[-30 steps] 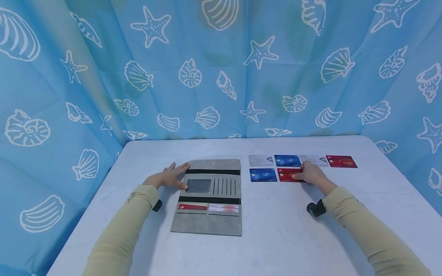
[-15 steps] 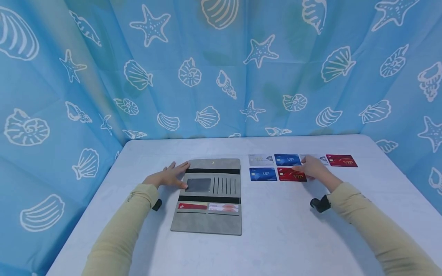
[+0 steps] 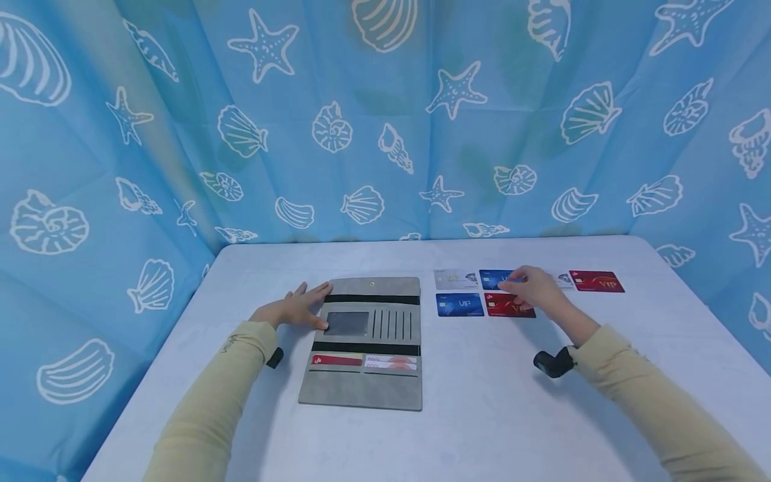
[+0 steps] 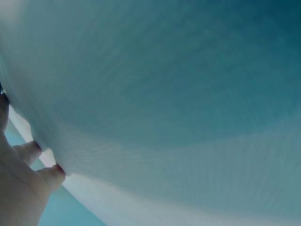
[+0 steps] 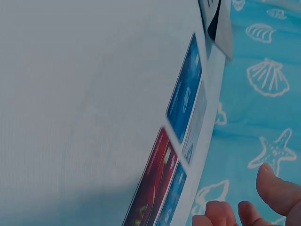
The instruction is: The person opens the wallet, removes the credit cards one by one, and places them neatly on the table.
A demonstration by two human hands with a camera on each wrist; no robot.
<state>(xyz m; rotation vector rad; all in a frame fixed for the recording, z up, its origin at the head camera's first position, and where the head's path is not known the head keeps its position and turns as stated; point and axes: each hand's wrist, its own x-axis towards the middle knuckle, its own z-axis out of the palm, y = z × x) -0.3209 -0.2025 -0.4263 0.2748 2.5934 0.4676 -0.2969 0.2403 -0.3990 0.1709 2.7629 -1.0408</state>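
Observation:
An unfolded grey wallet [image 3: 360, 391] lies flat on the table, a red card [image 3: 336, 360] and a pink-and-white card [image 3: 390, 363] tucked in its lower slots. My left hand [image 3: 292, 311] rests at the wallet's left edge, fingers spread. Over the cards on the right hovers my right hand [image 3: 536, 291], overlapping the upper blue VIP card [image 3: 490, 280] and the lower red VIP card [image 3: 502, 305]. In the right wrist view, its thumb [image 5: 277, 188] and fingers stand apart with nothing between them. A silver card [image 3: 564, 280] is partly hidden behind that hand.
Beside these lie another silver card [image 3: 454, 279], a lower blue VIP card [image 3: 460, 304] and an upper red VIP card [image 3: 596, 281]. The white-covered table [image 3: 470, 402] meets a blue seashell curtain [image 3: 391, 134] at the back.
My right hand has let go of the lower red card, lifted off it and shifted slightly left toward the upper blue card. The left hand has stayed in place.

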